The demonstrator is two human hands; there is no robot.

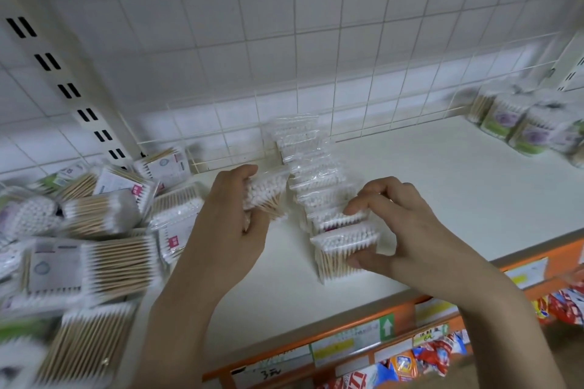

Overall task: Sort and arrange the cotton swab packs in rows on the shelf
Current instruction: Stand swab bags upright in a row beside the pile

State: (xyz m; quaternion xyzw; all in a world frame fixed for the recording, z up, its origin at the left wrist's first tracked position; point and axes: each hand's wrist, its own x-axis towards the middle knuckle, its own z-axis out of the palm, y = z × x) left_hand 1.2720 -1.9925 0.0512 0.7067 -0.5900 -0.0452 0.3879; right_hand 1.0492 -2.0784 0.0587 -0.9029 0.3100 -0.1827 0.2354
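One row (319,196) of swab packs stands mid-shelf (442,186); the right hand (392,230) pinches its front pack (346,249). The left hand (234,218) grips another pack (267,193), likely to start a neighbouring row just beside.

Two hands, left (232,215) gripping one pack (267,191), right (384,227) on a row (322,189) of about eight; heap (79,224) uncountable through blur.

Shop aisle: my shelf (442,174) has orange price-label strip (363,338) lower right, slotted upright (63,79) upper left, hanging snack packets (426,357) below.
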